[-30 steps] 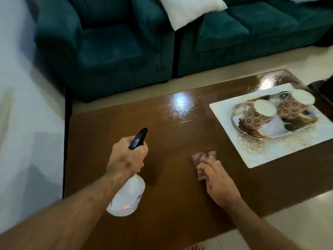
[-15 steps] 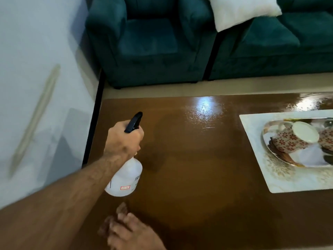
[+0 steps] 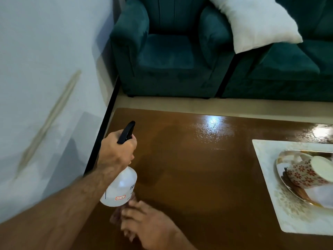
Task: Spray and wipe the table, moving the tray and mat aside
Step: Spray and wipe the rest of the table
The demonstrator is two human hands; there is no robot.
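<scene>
Over the left end of the brown desk [image 3: 198, 174] my left hand [image 3: 116, 153] is wrapped around the neck of the spray bottle [image 3: 119, 188], fingers curled tight below the black trigger head [image 3: 127, 132], which points away from me toward the armchair. I hold the bottle's white body tilted, its base hanging low toward me with a small red-edged label showing.

Just beside that base, near the desk's front edge, my right hand [image 3: 146, 224] lies flat with the fingers spread and fairly straight, pressing down on a reddish-brown cloth [image 3: 115, 216]. Only a blurred strip of the cloth peeks out past my fingertips, so I cannot tell how it is folded.

Well apart from both hands, at the right end of the desk, the pale patterned mat [image 3: 266, 181] lies flat, cut off by the frame edge. On it sits the shiny tray [image 3: 281, 160], and in the tray a floral cup [image 3: 304, 175] lies tipped on its side, its pale end facing up and to the right.

A glossy patch of glare shines on the wood between the bottle and the mat. Beyond the desk stand a teal armchair [image 3: 162, 56] and a teal sofa [image 3: 288, 69] with a white cushion [image 3: 255, 24] propped on its arm. A pale wall [image 3: 45, 69] runs along my left.
</scene>
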